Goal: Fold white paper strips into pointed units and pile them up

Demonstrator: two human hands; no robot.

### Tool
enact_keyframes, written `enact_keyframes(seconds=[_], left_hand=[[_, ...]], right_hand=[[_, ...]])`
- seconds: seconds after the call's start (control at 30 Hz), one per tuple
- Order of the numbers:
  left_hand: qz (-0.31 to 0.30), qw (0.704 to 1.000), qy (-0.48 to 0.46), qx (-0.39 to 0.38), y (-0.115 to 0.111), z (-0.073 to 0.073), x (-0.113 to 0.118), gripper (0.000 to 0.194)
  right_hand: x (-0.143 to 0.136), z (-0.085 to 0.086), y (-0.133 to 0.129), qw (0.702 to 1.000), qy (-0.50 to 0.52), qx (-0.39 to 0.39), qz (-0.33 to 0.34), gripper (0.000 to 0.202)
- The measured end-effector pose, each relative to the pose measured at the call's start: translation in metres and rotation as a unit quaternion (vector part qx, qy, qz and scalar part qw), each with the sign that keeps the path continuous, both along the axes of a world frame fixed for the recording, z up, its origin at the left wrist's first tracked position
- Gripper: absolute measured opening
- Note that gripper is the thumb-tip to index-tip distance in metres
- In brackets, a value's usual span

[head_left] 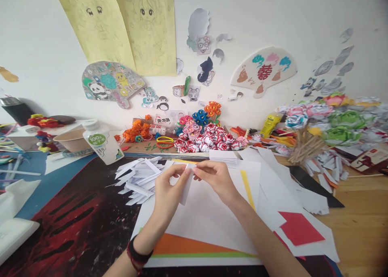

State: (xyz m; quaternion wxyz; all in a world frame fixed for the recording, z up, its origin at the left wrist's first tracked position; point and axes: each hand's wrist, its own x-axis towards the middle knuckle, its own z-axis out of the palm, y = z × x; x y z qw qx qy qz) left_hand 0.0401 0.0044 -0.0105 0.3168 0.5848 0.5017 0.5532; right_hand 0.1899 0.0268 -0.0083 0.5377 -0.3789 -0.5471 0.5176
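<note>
A narrow strip of folded white paper (186,191) is pinched between both hands, above the middle of the work sheets. My left hand (170,184) grips its upper end between thumb and fingers, and the strip hangs down past the thumb. Thumb and fingertips of my right hand (216,179) close on the same top end; the exact fold there is too small to make out. Under the hands lies a large white sheet (212,224), over orange (182,246) and green paper. A pile of folded white strips (141,180) sits just left of my left hand.
Behind the hands stand a stack of white paper (224,156) and red-and-white paper flowers (209,141). A white bottle (103,143) is at the left. Red paper (301,228), a yellow strip (248,190) and a bundle of sticks (307,145) lie right.
</note>
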Motion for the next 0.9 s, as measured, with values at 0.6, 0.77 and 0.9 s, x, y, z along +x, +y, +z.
enact_keyframes(seconds=[0.6,0.77,0.9], left_hand=[[0.007,1.000,0.003,0.017,-0.0010,-0.0001,-0.0009,0.018],[0.015,1.000,0.008,0.018,-0.0011,0.0003,-0.0011,0.019],[0.018,1.000,0.007,0.017,-0.0021,0.0011,-0.0002,0.018]], right_hand=[[0.0011,0.0014,-0.0012,1.000,0.006,-0.003,0.007,0.020],[0.0008,0.0021,-0.0014,1.000,0.008,-0.012,0.010,0.022],[0.0004,0.0012,-0.0018,1.000,0.010,-0.010,0.014,0.020]])
